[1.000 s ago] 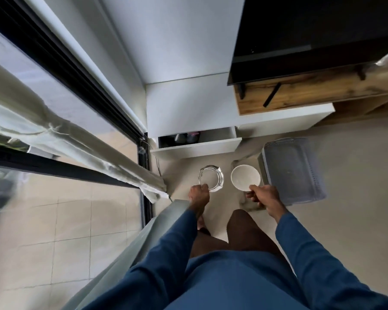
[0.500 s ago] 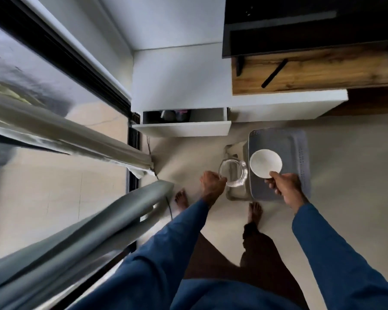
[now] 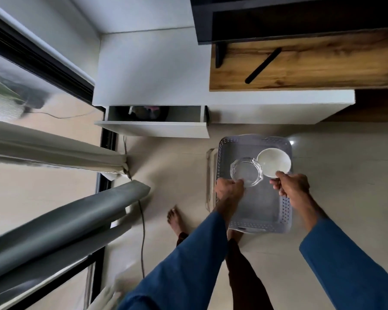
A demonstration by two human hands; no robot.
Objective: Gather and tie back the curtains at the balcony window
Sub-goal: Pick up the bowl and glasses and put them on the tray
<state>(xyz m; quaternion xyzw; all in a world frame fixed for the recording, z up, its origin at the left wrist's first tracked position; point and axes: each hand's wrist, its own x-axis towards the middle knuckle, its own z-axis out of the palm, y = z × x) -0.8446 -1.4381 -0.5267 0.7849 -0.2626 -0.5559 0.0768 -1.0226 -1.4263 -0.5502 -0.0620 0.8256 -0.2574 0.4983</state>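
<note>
Two curtains (image 3: 54, 151) (image 3: 76, 211), one glass bowl (image 3: 246, 172), one white bowl (image 3: 273, 161)

A clear glass dish (image 3: 246, 172) and glossy white bowl (image 3: 274, 161) sit above a perforated grey plastic basket (image 3: 286, 211) on smooth, shiny floor tiles (image 3: 345, 164), beside matt cloth curtains (image 3: 54, 222).

Daylight, diffuse, enters through the window (image 3: 43, 193) at left of frame. Overall moderately bright, no hard shadows. Floor (image 3: 356, 175) glossy, with a small glare spot right of centre, just past the upper right corner of the basket (image 3: 286, 211). Soft shadows under the drawer (image 3: 152, 128) and beside the curtain (image 3: 54, 229) ends. Shelf (image 3: 300, 16) at upper right near black, detail lost. Glass at upper left carries smeared reflections. Wide-angle bend: straight edges splay toward the borders. Lower left corner motion-blurred. Sleeves (image 3: 188, 276) at bottom edge soft.
</note>
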